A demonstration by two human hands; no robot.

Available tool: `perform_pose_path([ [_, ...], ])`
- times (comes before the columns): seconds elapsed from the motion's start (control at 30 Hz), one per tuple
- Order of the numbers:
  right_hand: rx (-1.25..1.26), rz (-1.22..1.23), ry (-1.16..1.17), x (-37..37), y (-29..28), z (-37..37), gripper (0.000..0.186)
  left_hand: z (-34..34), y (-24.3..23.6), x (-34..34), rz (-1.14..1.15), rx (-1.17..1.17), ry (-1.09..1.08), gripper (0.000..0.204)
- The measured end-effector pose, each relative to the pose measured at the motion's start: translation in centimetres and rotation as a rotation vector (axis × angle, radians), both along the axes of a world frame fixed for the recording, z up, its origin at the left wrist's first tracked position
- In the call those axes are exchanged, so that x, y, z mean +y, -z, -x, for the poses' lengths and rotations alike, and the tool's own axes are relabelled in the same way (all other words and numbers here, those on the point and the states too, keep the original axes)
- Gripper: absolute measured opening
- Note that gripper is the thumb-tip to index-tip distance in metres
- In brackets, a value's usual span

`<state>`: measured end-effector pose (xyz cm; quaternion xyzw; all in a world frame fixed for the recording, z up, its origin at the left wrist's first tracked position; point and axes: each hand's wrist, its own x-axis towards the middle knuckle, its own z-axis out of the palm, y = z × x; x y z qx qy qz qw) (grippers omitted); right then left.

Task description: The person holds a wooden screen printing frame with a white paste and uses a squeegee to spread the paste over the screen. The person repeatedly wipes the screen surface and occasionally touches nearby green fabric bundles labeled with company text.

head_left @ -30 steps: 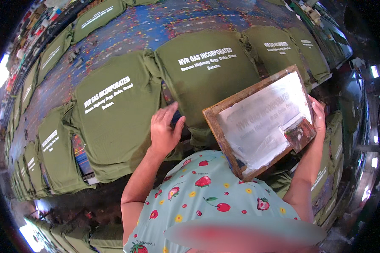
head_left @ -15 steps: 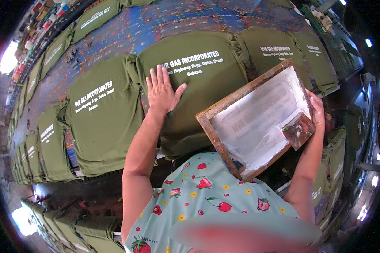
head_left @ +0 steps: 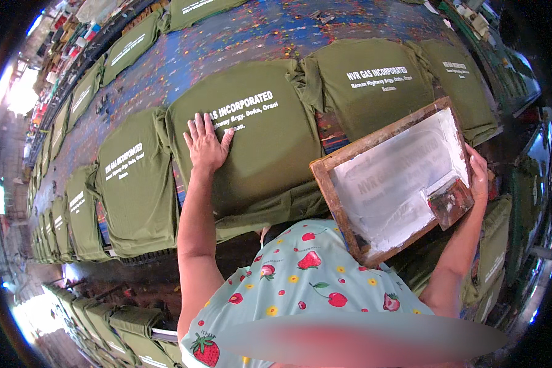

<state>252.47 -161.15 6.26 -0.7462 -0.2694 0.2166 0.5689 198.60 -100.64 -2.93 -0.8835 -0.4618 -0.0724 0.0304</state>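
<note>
A speckled blue table (head_left: pixel 288 37) is seen at top; a green shirt (head_left: pixel 264 159) is spread at centre. At right, a wood-framed screen (head_left: pixel 386 184) is gripped by the right hand (head_left: pixel 478 175). White print (head_left: pixel 245 105) is partly covered by the left hand (head_left: pixel 207 149), fingers splayed. A brown block (head_left: pixel 451 203) is seen at the screen's lower edge.

The shirt (head_left: pixel 257 159) is olive with white lettering (head_left: pixel 245 104), the frame (head_left: pixel 381 133) brown, the garment (head_left: pixel 294 297) fruit-patterned mint
</note>
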Motion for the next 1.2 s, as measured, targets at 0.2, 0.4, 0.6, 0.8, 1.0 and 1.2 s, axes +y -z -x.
perform_pose_path([
  [0.2,-0.116,0.022,0.002,-2.5,0.9,-1.9,0.071,-2.3,0.6,-0.3,-0.017,0.013,0.042,0.107],
  [0.4,-0.075,0.010,-0.012,-4.1,1.6,-2.5,0.071,-2.8,0.1,-0.2,0.004,0.000,0.005,0.106],
  [0.6,-0.086,0.046,0.002,-5.5,2.0,-2.7,0.072,-8.9,-0.4,-0.8,-0.019,-0.067,0.103,0.110],
  [0.8,-0.080,0.012,0.006,-6.7,2.6,-2.3,0.073,-18.2,-0.6,-6.1,0.040,-0.021,0.342,0.111],
  [1.0,-0.077,0.042,0.055,-6.9,3.2,-0.8,0.073,-26.0,-1.3,-8.6,0.267,-0.128,0.282,0.111],
  [1.2,-0.075,0.014,0.028,-7.0,3.1,2.1,0.070,-30.0,-1.3,-11.7,0.198,0.065,0.528,0.104],
])
